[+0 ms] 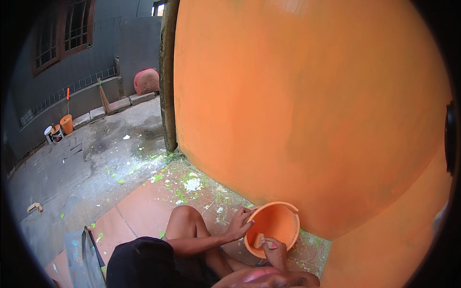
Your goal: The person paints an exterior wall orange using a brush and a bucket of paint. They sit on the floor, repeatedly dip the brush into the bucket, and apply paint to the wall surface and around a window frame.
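An orange bucket (277,222) stands tilted beside the wall, its mouth facing me. My left hand (238,224) is closed on the bucket's left rim, fingers against its edge. Inside the mouth, near its lower side, my right hand (275,252) grips a paintbrush (260,240) by the handle. The brush's bristles point left toward the bucket's inner wall. How much paint lies in the bucket I cannot tell.
A wall (297,110) coated in orange rises close ahead and to the right. Green and white paint flakes (192,185) litter the tiles by its foot. Farther left are paint cans (56,133), another orange bucket (66,124) and a broom (103,97).
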A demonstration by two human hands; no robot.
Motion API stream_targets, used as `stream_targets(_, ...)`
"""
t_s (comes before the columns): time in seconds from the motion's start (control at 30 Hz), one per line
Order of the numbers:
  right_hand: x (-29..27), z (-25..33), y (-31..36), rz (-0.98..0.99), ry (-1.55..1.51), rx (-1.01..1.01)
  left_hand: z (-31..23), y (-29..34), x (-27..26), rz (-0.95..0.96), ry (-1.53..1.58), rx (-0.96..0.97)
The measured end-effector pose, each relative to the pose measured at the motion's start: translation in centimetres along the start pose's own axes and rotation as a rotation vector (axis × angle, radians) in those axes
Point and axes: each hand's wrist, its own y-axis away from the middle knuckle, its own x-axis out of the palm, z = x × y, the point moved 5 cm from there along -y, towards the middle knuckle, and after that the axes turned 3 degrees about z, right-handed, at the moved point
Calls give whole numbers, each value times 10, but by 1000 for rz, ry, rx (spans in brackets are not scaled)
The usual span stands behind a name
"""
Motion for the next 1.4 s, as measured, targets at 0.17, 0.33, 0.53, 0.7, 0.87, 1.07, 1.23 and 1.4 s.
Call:
stream_targets(0.17, 2, -5, 0, -38, -56, 8, 0, 0, 2, -6, 27, -16)
stream_targets(0.33, -3, -7, 0, -134, -90, -110, -3, 0, 3, -37, 12, 23)
stream_targets(0.53, 8, -19, 3, 69, 153, 128, -7, -1, 2, -10, -22, 46)
stream_targets(0.7, -2, -10, 4, -126, -124, -17, 0, 2, 4, -51, -23, 45)
stream_targets(0.87, 1, -8, 1, 16, 47, 35, 2, 2, 4, -55, -5, 30)
stream_targets(1.07, -6, 4, 1, -74, 72, 42, -2, -1, 5, -16, 3, 21)
stream_targets(1.23, -16, 8, 6, -196, -81, -44, 1, -2, 11, 16, 6, -2)
stream_targets(1.4, -4, 3, 3, 76, 90, 20, 6, -1, 13, 41, -3, -22)
